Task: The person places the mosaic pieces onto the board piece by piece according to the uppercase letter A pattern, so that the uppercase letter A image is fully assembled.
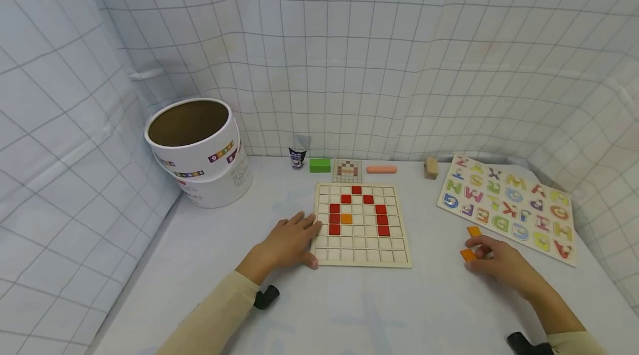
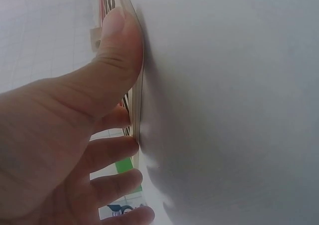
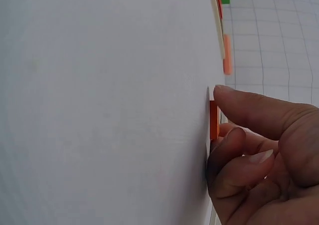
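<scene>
right hand (image 3: pixel 259 150), pinching orange tile (image 3: pixel 214 120)

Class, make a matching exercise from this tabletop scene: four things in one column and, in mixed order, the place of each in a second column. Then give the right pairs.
Things:
1. grid board
2. alphabet puzzle
3. white tub
4. green block

Places:
A. far left corner, leaning on another tub
B. at the back wall, behind the grid board
C. middle of the table, left hand resting at its edge
D. far right, beyond the right hand, which pinches an orange tile

Pairs: 1-C, 2-D, 3-A, 4-B
</scene>
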Demonstrator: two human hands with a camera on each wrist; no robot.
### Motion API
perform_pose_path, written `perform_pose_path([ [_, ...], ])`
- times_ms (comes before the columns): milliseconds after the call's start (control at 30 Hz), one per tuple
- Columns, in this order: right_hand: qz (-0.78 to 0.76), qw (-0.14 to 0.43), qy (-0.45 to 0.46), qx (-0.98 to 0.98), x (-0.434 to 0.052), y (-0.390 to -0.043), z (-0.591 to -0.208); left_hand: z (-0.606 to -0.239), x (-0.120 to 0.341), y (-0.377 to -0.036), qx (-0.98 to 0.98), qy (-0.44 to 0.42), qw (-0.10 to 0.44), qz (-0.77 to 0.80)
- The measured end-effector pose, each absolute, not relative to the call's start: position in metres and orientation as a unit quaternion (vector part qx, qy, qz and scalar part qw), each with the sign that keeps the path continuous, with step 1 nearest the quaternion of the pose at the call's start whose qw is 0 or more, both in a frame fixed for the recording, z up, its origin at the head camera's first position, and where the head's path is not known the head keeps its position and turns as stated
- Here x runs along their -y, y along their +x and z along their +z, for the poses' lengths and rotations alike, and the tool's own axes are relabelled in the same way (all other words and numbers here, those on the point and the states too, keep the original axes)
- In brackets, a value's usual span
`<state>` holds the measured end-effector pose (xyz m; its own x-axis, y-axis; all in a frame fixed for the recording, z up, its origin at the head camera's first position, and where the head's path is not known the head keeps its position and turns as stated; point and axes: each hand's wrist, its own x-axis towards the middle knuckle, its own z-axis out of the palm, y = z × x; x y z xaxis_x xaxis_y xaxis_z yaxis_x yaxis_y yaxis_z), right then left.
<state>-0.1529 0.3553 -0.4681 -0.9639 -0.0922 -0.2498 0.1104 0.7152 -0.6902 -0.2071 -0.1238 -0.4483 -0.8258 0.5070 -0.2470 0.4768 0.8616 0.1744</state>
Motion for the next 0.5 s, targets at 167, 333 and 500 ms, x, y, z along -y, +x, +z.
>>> perform_pose_path([
  [167,-0.353,0.124,0.007,-0.927,-0.3515,-0.1541,-0.4686,-0.4462,0.1231,-0.2069,-0.954,0.256,0.147,0.053],
  [333,-0.35,0.124,0.01,-0.928,-0.35,-0.1547,-0.4684,-0.4456,0.1224,-0.2072,-0.955,0.253,0.149,0.052],
  [500,-0.346,0.12,0.019,-0.93,-0.3491,-0.1544,-0.4667,-0.4468,0.1221,-0.2073,-0.955,0.251,0.15,0.052],
])
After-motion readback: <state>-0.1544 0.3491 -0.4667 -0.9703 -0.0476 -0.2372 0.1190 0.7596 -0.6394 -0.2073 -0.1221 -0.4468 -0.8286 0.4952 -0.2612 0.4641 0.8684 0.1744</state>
